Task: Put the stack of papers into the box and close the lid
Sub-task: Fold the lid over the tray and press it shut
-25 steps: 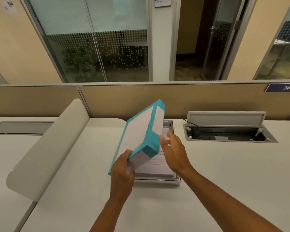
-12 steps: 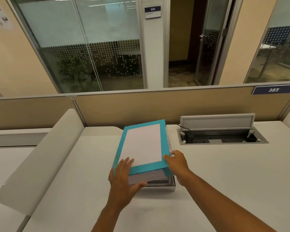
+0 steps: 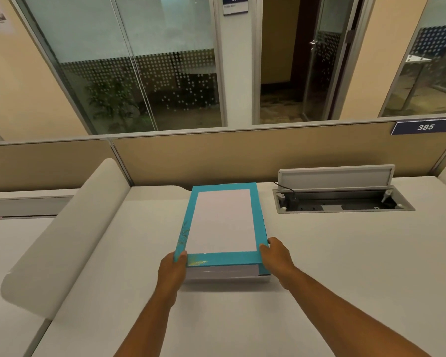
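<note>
The blue lid (image 3: pixel 223 220) lies flat on the box (image 3: pixel 227 275) on the white worktop (image 3: pixel 345 266). The left hand (image 3: pixel 171 269) and right hand (image 3: pixel 277 256) hold its near corners, fingers curled around the edges.

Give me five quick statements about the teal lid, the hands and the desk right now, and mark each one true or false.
1. The teal lid lies flat over the box. True.
2. Only the right hand touches the lid. False: the left hand grips its near left corner and the right hand its near right corner.
3. The cable hatch set in the desk is shut. False: its flap stands up, open.
4. White paper edges show under the lid's near side. True.
5. The sign on the partition reads 290. False: it reads 385.
</note>
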